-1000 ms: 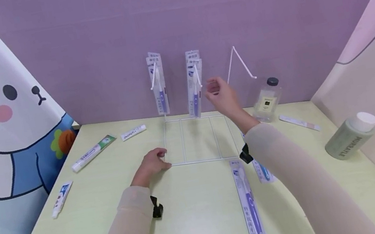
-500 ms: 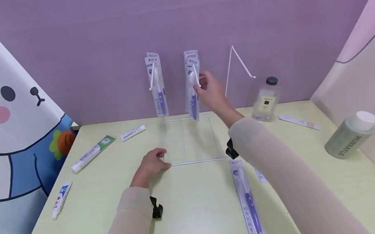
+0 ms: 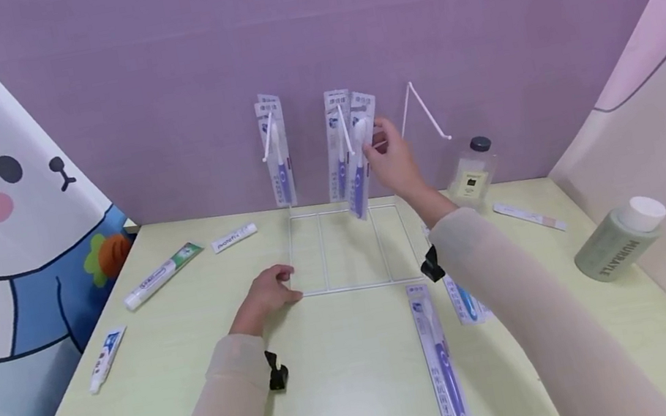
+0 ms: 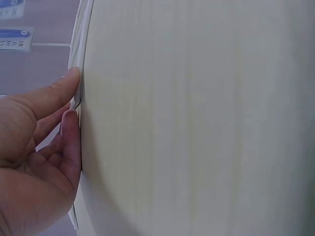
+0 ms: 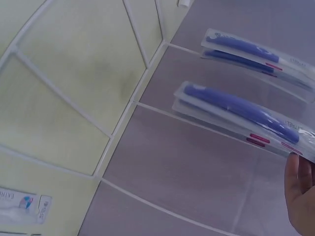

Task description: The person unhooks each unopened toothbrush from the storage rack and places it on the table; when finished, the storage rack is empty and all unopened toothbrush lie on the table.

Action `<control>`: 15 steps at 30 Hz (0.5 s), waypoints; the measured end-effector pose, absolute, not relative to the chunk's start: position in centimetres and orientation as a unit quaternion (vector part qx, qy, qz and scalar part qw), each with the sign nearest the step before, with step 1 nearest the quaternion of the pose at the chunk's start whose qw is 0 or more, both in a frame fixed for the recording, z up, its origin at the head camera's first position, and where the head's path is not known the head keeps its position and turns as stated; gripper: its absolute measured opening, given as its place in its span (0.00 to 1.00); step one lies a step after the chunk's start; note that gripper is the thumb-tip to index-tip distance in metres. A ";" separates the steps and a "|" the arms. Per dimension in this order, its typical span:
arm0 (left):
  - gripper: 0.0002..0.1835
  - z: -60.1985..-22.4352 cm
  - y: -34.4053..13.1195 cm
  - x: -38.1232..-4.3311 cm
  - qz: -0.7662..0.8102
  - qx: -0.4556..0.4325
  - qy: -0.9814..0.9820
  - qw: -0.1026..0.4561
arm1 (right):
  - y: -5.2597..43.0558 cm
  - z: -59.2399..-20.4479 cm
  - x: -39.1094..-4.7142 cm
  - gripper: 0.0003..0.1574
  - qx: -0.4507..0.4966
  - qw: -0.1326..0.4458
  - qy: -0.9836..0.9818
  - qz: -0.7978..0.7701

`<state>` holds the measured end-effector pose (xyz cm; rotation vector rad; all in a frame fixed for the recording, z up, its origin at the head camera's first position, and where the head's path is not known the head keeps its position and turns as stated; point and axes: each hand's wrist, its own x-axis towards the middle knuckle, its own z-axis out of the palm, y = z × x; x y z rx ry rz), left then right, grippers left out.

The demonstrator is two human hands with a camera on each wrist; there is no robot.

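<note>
- the right hand [image 3: 393,159] pinches the right edge of a packaged toothbrush [image 3: 362,157]; the left hand [image 3: 267,290] holds the white wire rack [image 3: 347,289] near the front left corner of its base.
- the pinched pack is in the air above the base, its top leaning right, just beside the middle hook [image 3: 345,128] (whether it is wholly clear of the wire, i cannot tell).
- it should be very light, so a fingertip pinch is likely enough.
- the clear plastic looks smooth and may slip or swivel; the brush inside probably keeps the length stiff, while the flat top likely bends.
- the best hold seems to be the side edge around mid-height, fingers kept off the top.
- the hanging pack [image 3: 336,172] behind sits close, so edges could catch.
- the rack looks thin and light, and would probably shift under a tug, so a steadying grip low down suits it.
</note>
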<state>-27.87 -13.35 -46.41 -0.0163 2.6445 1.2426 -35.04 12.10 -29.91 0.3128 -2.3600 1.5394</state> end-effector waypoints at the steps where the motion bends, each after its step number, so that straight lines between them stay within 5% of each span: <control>1: 0.31 -46.4 -13.3 -27.9 0.424 -0.005 0.899 0.110 | 12.4 -29.9 -34.8 0.23 0.115 0.153 -0.819 0.541; 15: 0.31 -46.3 -13.4 -27.8 0.434 -0.002 0.894 0.114 | 15.3 -32.2 -29.9 0.29 0.148 0.064 -0.809 0.565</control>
